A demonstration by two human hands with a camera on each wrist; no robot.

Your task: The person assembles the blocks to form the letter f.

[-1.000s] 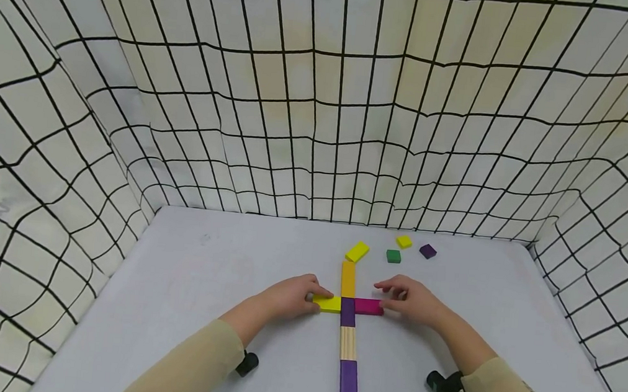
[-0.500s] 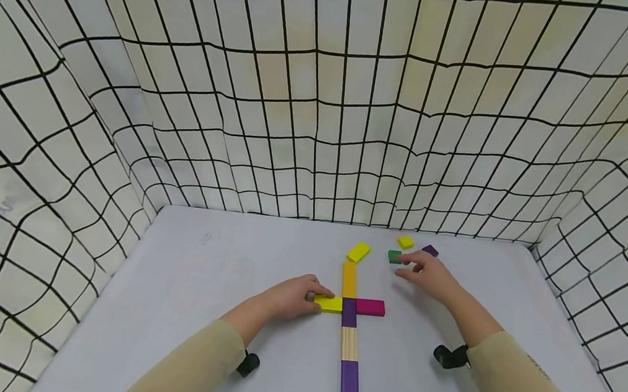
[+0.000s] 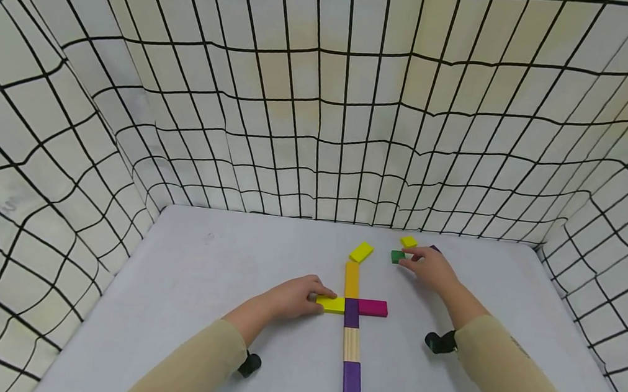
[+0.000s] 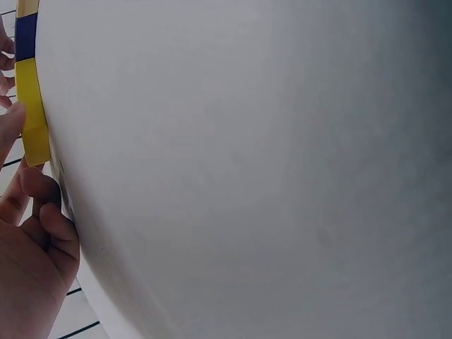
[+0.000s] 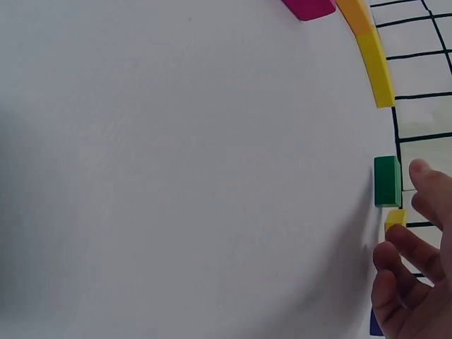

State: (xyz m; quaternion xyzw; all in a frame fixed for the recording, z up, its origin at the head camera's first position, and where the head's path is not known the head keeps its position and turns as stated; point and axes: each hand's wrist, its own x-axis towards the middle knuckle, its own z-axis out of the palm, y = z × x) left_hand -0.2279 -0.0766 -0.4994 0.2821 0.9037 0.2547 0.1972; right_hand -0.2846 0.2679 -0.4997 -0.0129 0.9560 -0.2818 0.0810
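Observation:
In the head view my left hand (image 3: 295,297) holds the outer end of a yellow block (image 3: 330,304), its fingers and thumb around that end. The block's inner end meets a dark purple block (image 3: 351,313). A magenta block (image 3: 373,307) lies on the other side of the purple one. My right hand (image 3: 430,268) is at the right side of a small green block (image 3: 397,257), fingers reaching toward it. In the right wrist view the fingers hang loosely around the green block (image 5: 386,181), with nothing visibly gripped. A dark purple piece (image 3: 435,248) is partly hidden behind this hand.
An orange block (image 3: 351,279) and a tilted yellow block (image 3: 362,252) extend the row away from me. A striped wooden block (image 3: 351,345) and a purple block (image 3: 352,383) extend it toward me. A small yellow piece (image 3: 408,241) lies behind the green one. Black netting (image 3: 338,174) encloses the table (image 3: 202,261).
My right hand has left the magenta block and moved up and away from me to the green block. My left hand has stayed on the yellow block.

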